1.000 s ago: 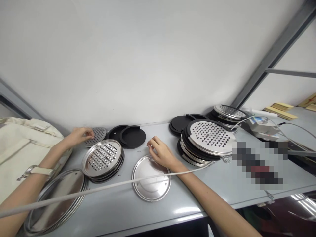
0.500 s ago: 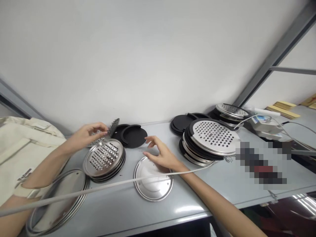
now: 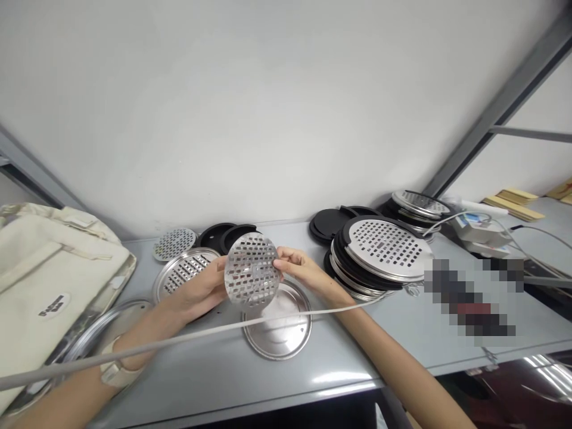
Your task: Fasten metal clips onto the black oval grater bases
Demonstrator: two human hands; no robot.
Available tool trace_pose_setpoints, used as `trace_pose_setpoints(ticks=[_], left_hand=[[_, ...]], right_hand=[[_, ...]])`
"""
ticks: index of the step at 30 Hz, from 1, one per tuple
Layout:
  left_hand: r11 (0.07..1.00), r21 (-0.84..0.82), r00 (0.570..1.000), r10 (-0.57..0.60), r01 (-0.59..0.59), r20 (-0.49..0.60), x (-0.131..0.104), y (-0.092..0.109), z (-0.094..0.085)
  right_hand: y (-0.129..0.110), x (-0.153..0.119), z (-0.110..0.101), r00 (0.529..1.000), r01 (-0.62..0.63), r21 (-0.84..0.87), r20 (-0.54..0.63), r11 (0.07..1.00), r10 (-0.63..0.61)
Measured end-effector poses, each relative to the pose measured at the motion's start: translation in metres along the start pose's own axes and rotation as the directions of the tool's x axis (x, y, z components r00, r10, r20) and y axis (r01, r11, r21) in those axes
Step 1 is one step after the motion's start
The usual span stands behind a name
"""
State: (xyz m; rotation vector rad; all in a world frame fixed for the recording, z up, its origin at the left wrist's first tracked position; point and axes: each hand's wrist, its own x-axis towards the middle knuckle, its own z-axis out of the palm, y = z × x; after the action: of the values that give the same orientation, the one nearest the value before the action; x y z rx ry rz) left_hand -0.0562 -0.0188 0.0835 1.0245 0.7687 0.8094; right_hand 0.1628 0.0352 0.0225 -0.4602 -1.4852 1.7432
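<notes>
A round perforated metal disc point(image 3: 251, 271) is held tilted up between my two hands. My left hand point(image 3: 203, 290) grips its left edge, and my right hand point(image 3: 300, 268) pinches its right edge with thumb and fingers. Beneath it a shiny round metal plate point(image 3: 279, 333) lies on the grey table. Partly behind my left hand is a stack topped by a slotted metal grater plate point(image 3: 179, 271). Another perforated disc point(image 3: 174, 244) lies flat behind that stack. Two black round holders point(image 3: 217, 236) rest near the wall, partly hidden by the raised disc.
To the right stands a stack of black rings with perforated plates point(image 3: 386, 247). More black discs point(image 3: 330, 223) lie behind it. A cream bag point(image 3: 58, 268) covers the left side, beside metal lids point(image 3: 123, 322). A white cable point(image 3: 201, 330) crosses the foreground.
My left hand has moved right with the disc, which now faces the camera. My right hand has closed on its other edge. A flat perforated disc behind the left stack is now uncovered.
</notes>
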Motion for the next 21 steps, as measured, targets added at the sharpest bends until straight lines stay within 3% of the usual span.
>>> trace_pose_setpoints(ticks=[6, 12, 14, 18, 21], left_hand=[[0.951, -0.307, 0.981, -0.072, 0.014, -0.178, -0.012, -0.019, 0.013], [0.886, -0.444, 0.953, -0.01, -0.132, -0.303, -0.015, -0.021, 0.016], [0.916, -0.379, 0.94, -0.01, -0.129, -0.342, -0.015, -0.022, 0.016], [0.995, -0.032, 0.861, 0.063, -0.092, -0.505, -0.014, -0.027, 0.018], [0.973, 0.2, 0.858, 0.196, -0.111, -0.475, -0.015, -0.033, 0.019]], right_hand=[[-0.01, 0.001, -0.007, 1.0, -0.003, -0.062, -0.002, 0.998, 0.003], [-0.015, 0.002, -0.01, 0.999, -0.015, -0.175, -0.045, 0.984, 0.007], [-0.014, 0.002, -0.011, 0.999, -0.018, -0.185, -0.043, 0.982, 0.011], [-0.01, 0.004, -0.012, 0.998, -0.062, -0.209, -0.017, 0.976, 0.06], [-0.008, 0.003, -0.014, 0.992, -0.122, -0.222, -0.004, 0.967, 0.124]])
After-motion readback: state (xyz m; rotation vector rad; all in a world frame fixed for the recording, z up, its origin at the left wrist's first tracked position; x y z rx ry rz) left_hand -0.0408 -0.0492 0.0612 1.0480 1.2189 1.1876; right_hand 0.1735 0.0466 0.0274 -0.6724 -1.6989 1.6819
